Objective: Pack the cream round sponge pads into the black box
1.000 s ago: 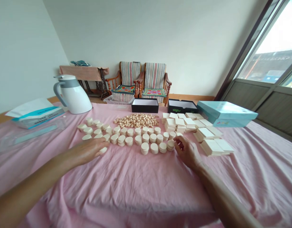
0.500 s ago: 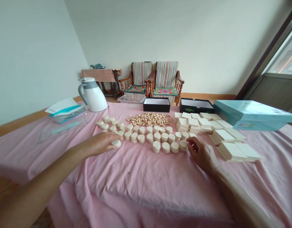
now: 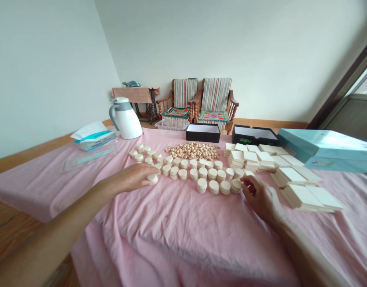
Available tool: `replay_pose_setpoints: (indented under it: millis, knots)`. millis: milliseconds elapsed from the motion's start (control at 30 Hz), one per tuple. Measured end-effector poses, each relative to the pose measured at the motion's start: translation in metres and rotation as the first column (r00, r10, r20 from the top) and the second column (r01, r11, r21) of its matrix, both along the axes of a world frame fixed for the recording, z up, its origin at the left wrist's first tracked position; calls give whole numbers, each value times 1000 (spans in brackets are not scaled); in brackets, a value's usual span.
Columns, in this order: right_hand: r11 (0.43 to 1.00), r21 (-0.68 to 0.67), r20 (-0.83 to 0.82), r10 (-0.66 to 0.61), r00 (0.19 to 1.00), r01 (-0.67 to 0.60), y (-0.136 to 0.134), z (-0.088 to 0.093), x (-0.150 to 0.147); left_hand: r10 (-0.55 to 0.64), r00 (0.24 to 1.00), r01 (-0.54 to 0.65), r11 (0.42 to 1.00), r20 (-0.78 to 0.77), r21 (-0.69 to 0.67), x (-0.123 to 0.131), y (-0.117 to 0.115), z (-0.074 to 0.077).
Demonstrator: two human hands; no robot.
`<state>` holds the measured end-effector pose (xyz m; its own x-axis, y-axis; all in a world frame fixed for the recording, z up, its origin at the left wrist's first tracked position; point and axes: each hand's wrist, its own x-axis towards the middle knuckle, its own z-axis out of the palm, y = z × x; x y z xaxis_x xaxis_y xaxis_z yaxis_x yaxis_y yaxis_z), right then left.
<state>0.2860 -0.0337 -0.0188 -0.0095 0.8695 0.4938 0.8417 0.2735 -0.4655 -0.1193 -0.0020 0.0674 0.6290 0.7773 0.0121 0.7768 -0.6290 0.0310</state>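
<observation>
My left hand point(image 3: 132, 177) and right hand point(image 3: 262, 198) are resting half open by round stacks point(image 3: 236, 186) looking light, hard, tippy, best pinched low.

Two hands point(image 3: 132, 178) — two chairs point(image 3: 216, 95); one jug point(image 3: 128, 122)

Matt wooden discs point(image 3: 202, 183); creased cloth point(image 3: 171, 235)

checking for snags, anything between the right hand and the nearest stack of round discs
Nothing visible stands between the right hand and that disc stack; the hand is at its right edge, though contact is unclear.
</observation>
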Motion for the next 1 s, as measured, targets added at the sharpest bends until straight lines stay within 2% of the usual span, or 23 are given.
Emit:
replay_pose_setpoints:
  millis: [200, 333, 433, 533, 600, 733, 867, 1000]
  knots:
    - [1000, -12, -4, 5, 1000, -5, 0, -1, 0, 27, 1000, -27, 999, -5, -34, 1, -1, 1]
    - [1000, -1, -15, -2, 1000, 2, -1, 1, 1, 39, 999, -40, 999, 27, 16, -4, -4, -2]
    - [1000, 4, -38, -23, 999, 23, -1, 1, 0, 77, 994, -84, 994, 83, 76, -8, -20, -3]
    - [1000, 6, -28, -18, 999, 18, -1, 1, -1, 32, 994, -27, 999, 108, -41, -3, -49, 1]
    - [1000, 5, -19, -5, 1000, 5, -1, 1, -2, 4, 995, 8, 992, 103, -125, 5, -67, 5]
    - [999, 26, -48, -33, 998, 34, -1, 4, -2, -55, 991, 74, 984, 119, -164, 30, -88, 8]
    - [993, 55, -71, -101, 992, 105, -1, 8, -1, -146, 981, 171, 962, 130, -214, 59, -88, -4]
    - [993, 45, -114, -103, 988, 109, 1, 7, -2, -237, 961, 263, 944, 144, -198, 90, -86, -16]
